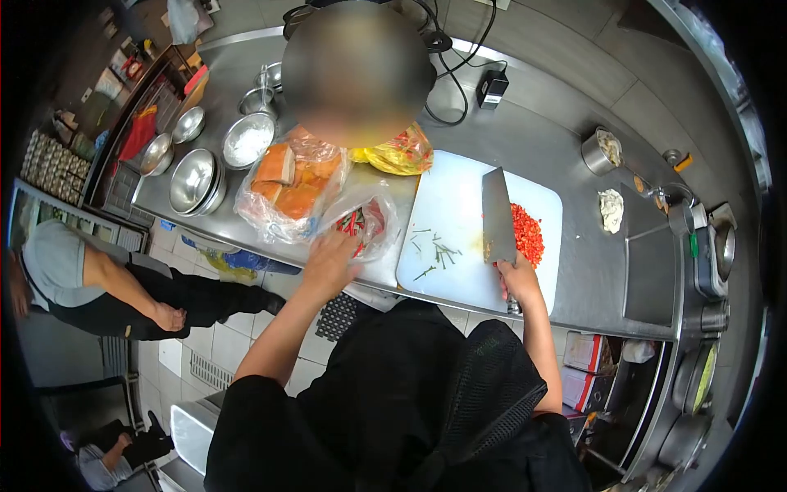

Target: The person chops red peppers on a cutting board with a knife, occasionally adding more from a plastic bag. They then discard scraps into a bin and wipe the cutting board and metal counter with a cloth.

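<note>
My right hand (pixel 520 279) is closed round the handle of a cleaver (pixel 497 215). Its broad blade lies over the white cutting board (pixel 459 184), along the left side of a pile of chopped red chilies (pixel 527 236). Left of the blade, green chili stems (pixel 443 252) are scattered on the board. At the mouth of a clear plastic bag (pixel 385 205) is my left hand (pixel 329 261), its fingers partly hidden among red chilies (pixel 352 221). I cannot make out whether those fingers grip anything.
Orange-skinned blocks (pixel 299 197) lie in a plastic bag beyond my left hand. Steel bowls (pixel 193 182) stand left, a pot (pixel 602 151) right, on the steel counter (pixel 566 197). A yellow bag (pixel 398 154) touches the board's far side. A person (pixel 78 279) stands at left.
</note>
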`<state>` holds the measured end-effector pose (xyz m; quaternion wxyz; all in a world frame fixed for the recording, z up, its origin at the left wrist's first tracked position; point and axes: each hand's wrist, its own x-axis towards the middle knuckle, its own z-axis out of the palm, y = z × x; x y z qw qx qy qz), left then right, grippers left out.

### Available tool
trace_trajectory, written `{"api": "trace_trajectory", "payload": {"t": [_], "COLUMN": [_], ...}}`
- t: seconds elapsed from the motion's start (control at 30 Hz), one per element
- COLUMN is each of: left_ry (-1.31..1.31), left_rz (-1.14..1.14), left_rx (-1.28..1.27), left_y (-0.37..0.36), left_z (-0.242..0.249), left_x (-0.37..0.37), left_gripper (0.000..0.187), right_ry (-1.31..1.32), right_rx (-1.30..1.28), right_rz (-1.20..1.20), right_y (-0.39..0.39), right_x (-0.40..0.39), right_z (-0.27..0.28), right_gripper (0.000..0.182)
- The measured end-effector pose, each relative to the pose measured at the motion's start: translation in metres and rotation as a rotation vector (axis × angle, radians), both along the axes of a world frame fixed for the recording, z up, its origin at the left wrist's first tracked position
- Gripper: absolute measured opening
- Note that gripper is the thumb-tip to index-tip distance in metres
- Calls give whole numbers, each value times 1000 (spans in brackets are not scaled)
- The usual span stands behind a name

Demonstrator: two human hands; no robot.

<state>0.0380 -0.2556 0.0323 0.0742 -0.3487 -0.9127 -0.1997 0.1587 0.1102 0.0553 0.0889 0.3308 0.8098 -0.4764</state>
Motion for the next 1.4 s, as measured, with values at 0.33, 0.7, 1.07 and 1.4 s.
{"api": "trace_trajectory", "payload": {"t": [0.33, 0.7, 1.07, 1.4], "left_ry": [-143, -933, -541, -714], "left_rz": [276, 152, 427, 90], "left_rx": [79, 372, 80, 135], "left_y": [10, 20, 35, 30], "left_z": [31, -14, 5, 6], "left_x": [-57, -49, -50, -39], "left_gripper": [25, 30, 37, 41], "right_ry": [-2, 16, -44, -34], "right_rx": [47, 32, 48, 62], "right_rz": [19, 3, -11, -17], "right_y": [2, -5, 2, 2], "right_x": [2, -2, 0, 0], "right_z": [-3, 6, -9, -12], "right_gripper": [33, 22, 41, 36]}}
